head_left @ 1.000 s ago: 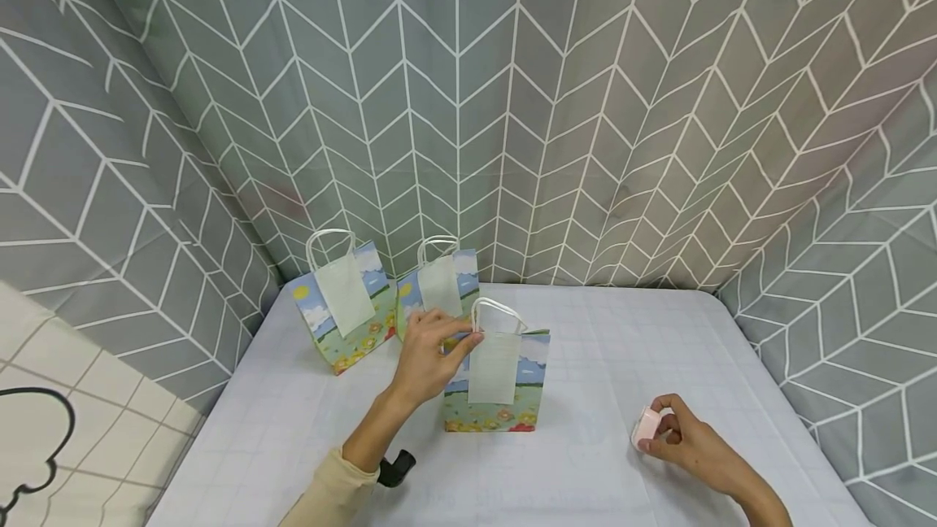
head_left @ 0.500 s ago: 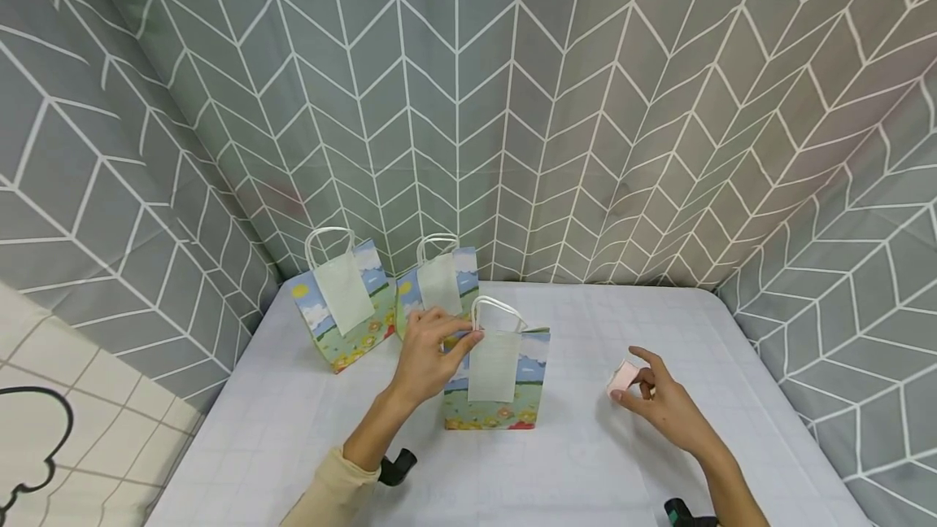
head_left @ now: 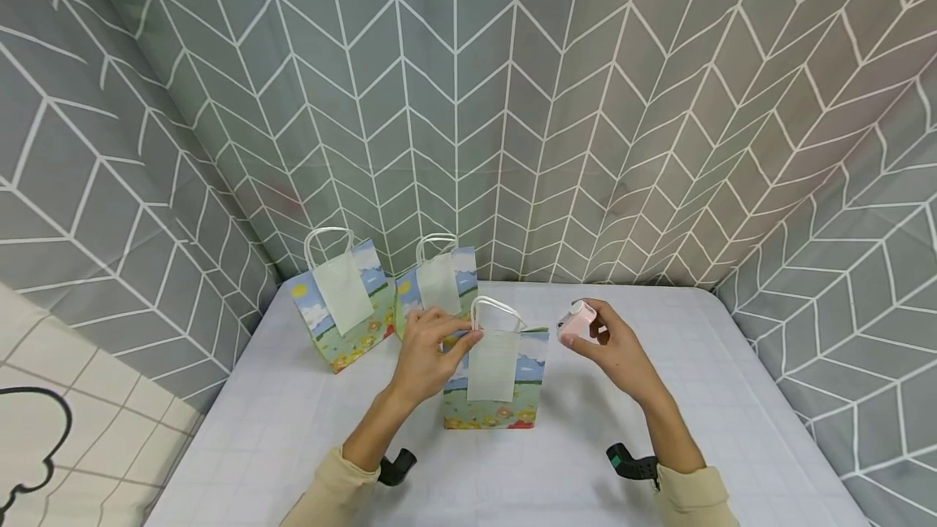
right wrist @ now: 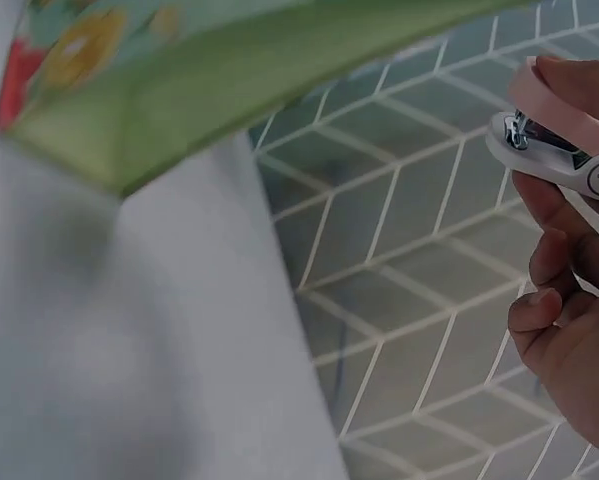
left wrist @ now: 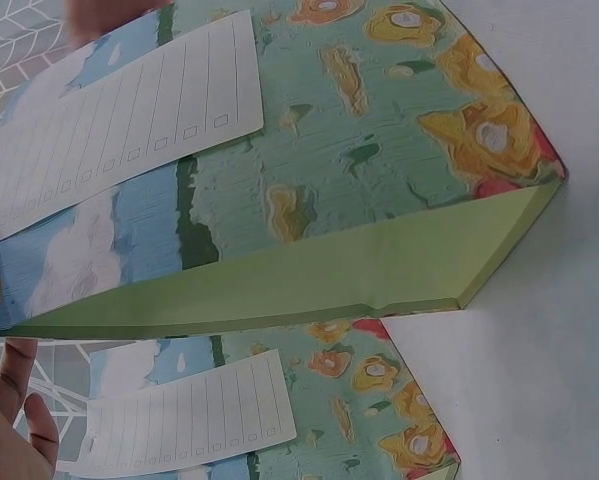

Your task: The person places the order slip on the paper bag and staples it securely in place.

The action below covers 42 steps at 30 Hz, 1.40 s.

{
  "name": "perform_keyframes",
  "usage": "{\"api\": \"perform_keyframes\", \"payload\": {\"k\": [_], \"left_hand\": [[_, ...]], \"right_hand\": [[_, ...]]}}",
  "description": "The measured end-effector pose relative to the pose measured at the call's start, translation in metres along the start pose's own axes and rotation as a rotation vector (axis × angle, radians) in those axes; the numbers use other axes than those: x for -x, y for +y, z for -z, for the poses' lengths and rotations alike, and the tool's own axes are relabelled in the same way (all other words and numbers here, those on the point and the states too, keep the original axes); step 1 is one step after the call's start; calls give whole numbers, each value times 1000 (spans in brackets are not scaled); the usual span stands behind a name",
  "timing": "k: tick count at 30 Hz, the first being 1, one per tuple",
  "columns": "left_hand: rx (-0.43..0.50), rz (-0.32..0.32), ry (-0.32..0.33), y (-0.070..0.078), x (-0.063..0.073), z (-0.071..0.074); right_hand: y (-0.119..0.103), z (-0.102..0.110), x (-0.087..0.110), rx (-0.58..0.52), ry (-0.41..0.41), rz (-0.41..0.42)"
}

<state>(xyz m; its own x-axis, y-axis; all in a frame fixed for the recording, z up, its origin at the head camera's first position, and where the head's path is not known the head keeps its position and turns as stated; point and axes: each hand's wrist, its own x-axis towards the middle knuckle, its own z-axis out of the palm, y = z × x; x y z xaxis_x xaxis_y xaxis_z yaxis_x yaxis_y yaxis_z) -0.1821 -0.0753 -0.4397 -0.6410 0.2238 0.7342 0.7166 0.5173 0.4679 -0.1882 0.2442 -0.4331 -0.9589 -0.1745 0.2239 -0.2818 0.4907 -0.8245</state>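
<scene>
A small pink-and-white stapler (head_left: 580,319) is held in my right hand (head_left: 622,358), just right of the nearest paper bag's top edge and apart from it. In the right wrist view, the stapler (right wrist: 559,112) has its pink top raised over the white base, thumb and fingers gripping it. My left hand (head_left: 427,354) pinches the top left corner of that upright paper bag (head_left: 479,415), near its white twisted handle (head_left: 499,305). A lined white card (head_left: 492,368) hangs on the bag front. In the left wrist view the bag (left wrist: 309,170) fills the upper part.
Two similar bags stand behind to the left: one tilted at far left (head_left: 376,299), one partly hidden behind my left hand (head_left: 466,267). Black wrist devices show below the left wrist (head_left: 398,468) and right wrist (head_left: 629,462). A patterned curtain (head_left: 483,104) closes the table's back.
My right hand has carried the stapler leftward and away from me, from the right side of the table to beside the near bag. My left hand keeps its place on the bag.
</scene>
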Motion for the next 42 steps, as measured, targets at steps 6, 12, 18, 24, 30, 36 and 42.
{"api": "perform_keyframes", "payload": {"k": [6,12,18,24,30,36,42], "left_hand": [[4,4,4,-1,2,0],[-3,-6,-1,-3,3,1],[-15,-3,0,-4,0,2],[-26,4,2,-2,-2,2],[-32,7,8,-1,-2,1],[-40,9,17,0,-1,0],[-43,0,23,1,0,-1]], "right_hand": [[-28,-7,-15,-68,-9,101],[-48,-14,-25,-79,-41,135],[-68,-23,-35,-59,-97,183],[-80,-34,-39,-32,-155,224],[-89,-44,-35,-25,-218,250],[-94,-49,-28,4,-255,275],[-96,-51,-25,74,-220,330]]}}
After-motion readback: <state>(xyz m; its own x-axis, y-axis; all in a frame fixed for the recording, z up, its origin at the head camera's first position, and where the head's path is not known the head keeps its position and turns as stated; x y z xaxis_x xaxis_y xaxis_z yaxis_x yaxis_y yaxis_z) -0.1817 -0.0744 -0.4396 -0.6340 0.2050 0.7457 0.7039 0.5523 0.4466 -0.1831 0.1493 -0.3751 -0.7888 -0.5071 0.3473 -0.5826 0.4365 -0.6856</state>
